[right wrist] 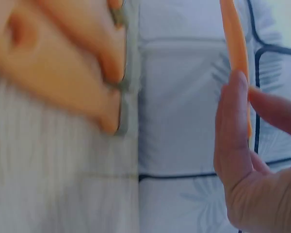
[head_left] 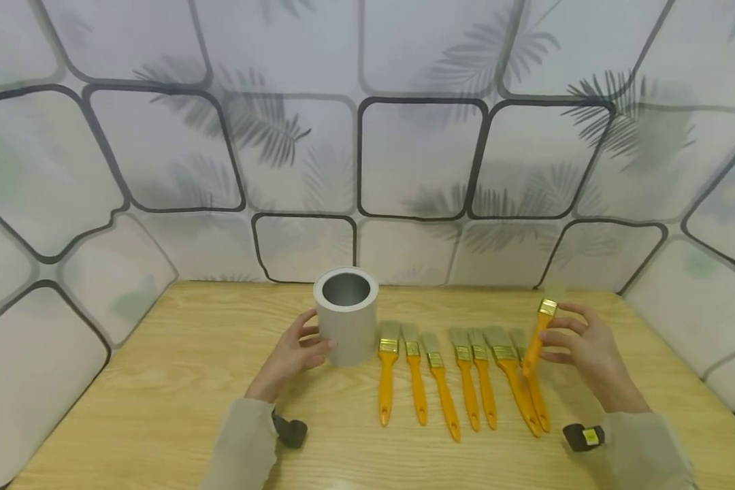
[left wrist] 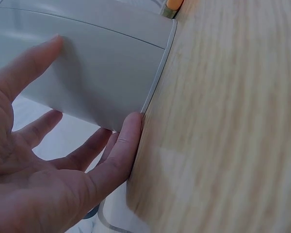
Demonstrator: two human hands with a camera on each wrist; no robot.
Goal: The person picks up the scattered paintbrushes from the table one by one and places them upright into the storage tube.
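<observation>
A white cylindrical can with an open top and a dark metallic inside stands upright on the table. My left hand holds its left side, thumb at the front and fingers round behind; the left wrist view shows the fingertips on the can wall. Raised over the right end of the row, my right hand pinches a paintbrush by its orange handle, bristles up. In the right wrist view that handle sits between thumb and fingers.
Several orange-handled paintbrushes lie side by side right of the can, bristles toward the wall, the rightmost ones overlapping. The wooden table meets a patterned wall at its back and sides.
</observation>
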